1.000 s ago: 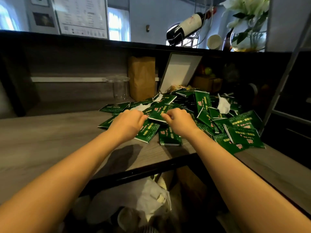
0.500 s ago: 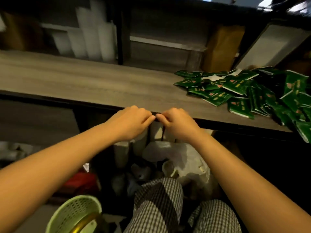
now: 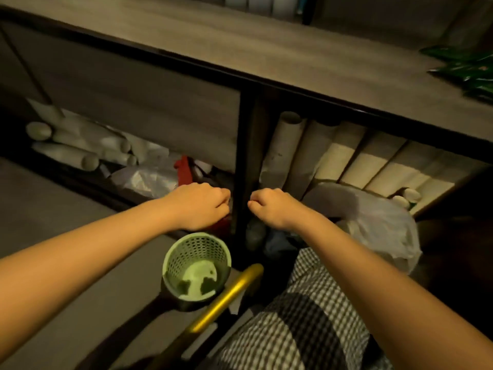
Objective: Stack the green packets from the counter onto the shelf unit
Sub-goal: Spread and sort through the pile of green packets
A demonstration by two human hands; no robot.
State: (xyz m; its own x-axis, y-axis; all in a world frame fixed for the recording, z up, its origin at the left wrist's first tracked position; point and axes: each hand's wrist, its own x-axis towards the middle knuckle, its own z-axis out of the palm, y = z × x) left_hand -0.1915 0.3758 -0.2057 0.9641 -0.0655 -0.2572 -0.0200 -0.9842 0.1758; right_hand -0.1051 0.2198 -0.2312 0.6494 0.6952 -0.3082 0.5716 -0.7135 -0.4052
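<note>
Since half a second ago both hands have dropped from the counter's front edge to the open shelving beneath it, and they have drawn apart, so that a dark upright post [image 3: 246, 161] now stands between them. The view has tipped down too, and only a corner of the packet pile shows.

At the far left, on the low shelf, pale rolls [image 3: 62, 146] lie on their sides, with a clear plastic bag [image 3: 148, 180] and something red [image 3: 182, 169] just beside them. The left hand [image 3: 200, 206] hangs in front of that compartment, knuckles up and fingers curled under. Its palm faces away, so I cannot tell whether it is holding anything. Below it a green perforated basket [image 3: 197, 265] stands on the floor, touching a slanting yellow bar [image 3: 229, 297].

Right of the post, the right hand [image 3: 272, 206] is curled in the same way, thumb against forefinger, and what it grips, if anything, is hidden. Behind it a row of tall paper rolls [image 3: 333, 153] leans upright under the counter [image 3: 240, 41]. A white plastic bag [image 3: 378, 228] sits near them, above checked trousers [image 3: 306, 321].

The green packets [image 3: 464, 68] lie on the countertop at the far upper right, blurred and well apart from both hands.
</note>
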